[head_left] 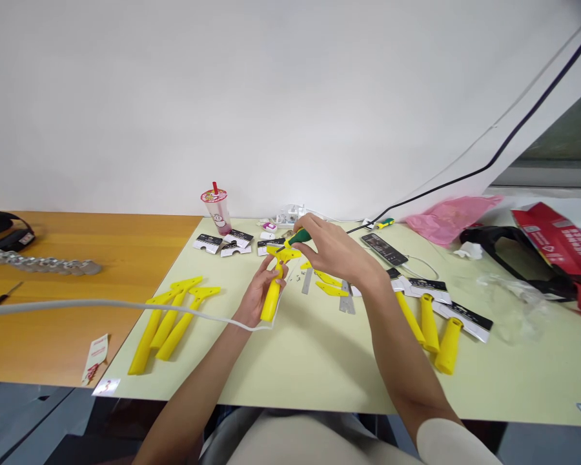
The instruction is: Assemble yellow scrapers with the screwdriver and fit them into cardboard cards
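Note:
My left hand [260, 289] is closed round a yellow scraper handle [271, 301], its wide head pointing away from me. In my right hand [332, 244] is a screwdriver with a green and yellow grip [299, 236]; its tip meets the scraper's head. Just right of the handle lie flat yellow head plates [332, 290], metal blades [347, 303] and some tiny screws [297, 277]. Yellow scrapers [177, 323] rest together at the left. On the right, several yellow handles [430, 326] lie by black-and-white cards [469, 321].
A lidded cup [219, 213] stands at the back beside more cards [208, 243]. A phone [384, 249] and second screwdriver [386, 223] lie behind my right arm. A white cable [126, 303] crosses in front at the left. Pink plastic [450, 219] and a red bag [556, 242] sit far right.

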Tool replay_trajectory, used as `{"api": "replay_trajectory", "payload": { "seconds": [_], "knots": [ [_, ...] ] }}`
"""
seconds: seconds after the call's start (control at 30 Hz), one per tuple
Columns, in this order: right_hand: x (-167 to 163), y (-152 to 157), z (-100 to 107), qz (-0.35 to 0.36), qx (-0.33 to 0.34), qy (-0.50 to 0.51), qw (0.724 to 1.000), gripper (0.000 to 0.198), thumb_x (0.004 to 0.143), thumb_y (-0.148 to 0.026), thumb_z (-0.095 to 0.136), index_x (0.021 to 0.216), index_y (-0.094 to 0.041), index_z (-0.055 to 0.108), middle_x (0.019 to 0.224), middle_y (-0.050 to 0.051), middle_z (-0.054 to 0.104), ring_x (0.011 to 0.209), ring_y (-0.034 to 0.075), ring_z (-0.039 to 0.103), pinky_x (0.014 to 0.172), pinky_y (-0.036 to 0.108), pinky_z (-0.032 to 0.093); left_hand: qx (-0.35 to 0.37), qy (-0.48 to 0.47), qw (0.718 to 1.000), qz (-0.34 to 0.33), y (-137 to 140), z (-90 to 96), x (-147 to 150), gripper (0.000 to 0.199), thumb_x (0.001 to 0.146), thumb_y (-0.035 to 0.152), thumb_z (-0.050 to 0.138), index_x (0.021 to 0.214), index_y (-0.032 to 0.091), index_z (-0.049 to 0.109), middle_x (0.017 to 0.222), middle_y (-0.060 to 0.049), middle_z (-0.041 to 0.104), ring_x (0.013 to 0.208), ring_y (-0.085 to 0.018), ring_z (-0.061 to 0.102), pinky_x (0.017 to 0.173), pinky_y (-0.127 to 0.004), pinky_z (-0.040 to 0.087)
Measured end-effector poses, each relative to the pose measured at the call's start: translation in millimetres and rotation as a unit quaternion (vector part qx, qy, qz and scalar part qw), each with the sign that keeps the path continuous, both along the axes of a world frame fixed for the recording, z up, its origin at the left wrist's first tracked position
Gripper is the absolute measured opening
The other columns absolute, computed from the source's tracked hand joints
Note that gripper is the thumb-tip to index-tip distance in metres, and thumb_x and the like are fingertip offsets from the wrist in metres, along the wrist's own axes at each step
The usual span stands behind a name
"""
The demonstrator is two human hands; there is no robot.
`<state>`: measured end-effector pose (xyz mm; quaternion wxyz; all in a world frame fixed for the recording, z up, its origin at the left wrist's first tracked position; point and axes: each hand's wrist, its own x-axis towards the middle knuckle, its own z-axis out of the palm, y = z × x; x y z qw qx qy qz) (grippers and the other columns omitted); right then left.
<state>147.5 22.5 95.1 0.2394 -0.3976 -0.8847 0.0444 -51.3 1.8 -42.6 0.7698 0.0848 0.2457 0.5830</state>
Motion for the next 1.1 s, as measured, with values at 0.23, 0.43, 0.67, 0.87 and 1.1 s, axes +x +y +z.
{"api": "replay_trajectory", "payload": {
  "seconds": [0.23, 0.43, 0.67, 0.87, 1.1],
  "knots": [
    [-4.5, 1.6, -0.5, -0.016, 0.009, -0.013, 1.000, 0.020, 0.115, -0.041, 0.046, 0.116, -0.025, 0.057, 0.104, 0.009, 0.076, 0.091, 0.029, 0.069, 0.077, 0.039, 0.046, 0.019, 0.014, 1.000, -0.005, -0.3, -1.1, -0.5, 0.068, 0.079, -0.006, 0.074, 0.136, 0.028, 0.061, 0.135, -0.010, 0.068, 0.103, -0.013, 0.074, 0.065, -0.012, 0.051],
    [-0.3, 0.5, -4.3, -0.046, 0.006, -0.042, 0.998, 0.022, 0.105, -0.028, 0.051, 0.126, -0.023, 0.051, 0.126, 0.014, 0.068, 0.075, 0.025, 0.063, 0.067, 0.039, 0.043, 0.003, -0.005, 1.000, 0.001, -0.2, 1.2, -1.0, 0.068, 0.080, -0.007, 0.072, 0.137, 0.028, 0.059, 0.141, -0.011, 0.066, 0.103, -0.012, 0.075, 0.065, -0.011, 0.051],
    [-2.3, 0.3, -0.4, 0.000, 0.013, -0.003, 1.000, 0.020, 0.107, -0.023, 0.053, 0.127, -0.024, 0.054, 0.132, 0.013, 0.070, 0.105, 0.032, 0.070, 0.082, 0.042, 0.049, 0.006, -0.020, 1.000, 0.004, 0.0, 1.0, -2.8, 0.064, 0.083, -0.008, 0.070, 0.135, 0.027, 0.059, 0.141, -0.013, 0.066, 0.102, -0.012, 0.075, 0.066, -0.012, 0.052],
    [-8.4, -2.1, 2.1, -0.005, 0.020, -0.015, 1.000, 0.016, 0.115, -0.036, 0.049, 0.117, -0.024, 0.060, 0.107, 0.009, 0.074, 0.091, 0.029, 0.069, 0.079, 0.039, 0.046, 0.020, -0.003, 1.000, 0.000, -0.8, -0.8, -2.7, 0.063, 0.083, -0.005, 0.072, 0.135, 0.028, 0.060, 0.140, -0.012, 0.067, 0.106, -0.013, 0.076, 0.070, -0.013, 0.055],
    [-6.8, -1.0, -2.8, -0.048, 0.005, -0.044, 0.998, 0.023, 0.109, -0.032, 0.054, 0.129, -0.021, 0.052, 0.133, 0.015, 0.065, 0.078, 0.025, 0.063, 0.068, 0.038, 0.041, 0.009, -0.015, 1.000, 0.010, 0.0, 0.8, -3.5, 0.062, 0.084, -0.007, 0.070, 0.134, 0.027, 0.059, 0.139, -0.012, 0.067, 0.109, -0.014, 0.076, 0.071, -0.013, 0.056]
  ]
}}
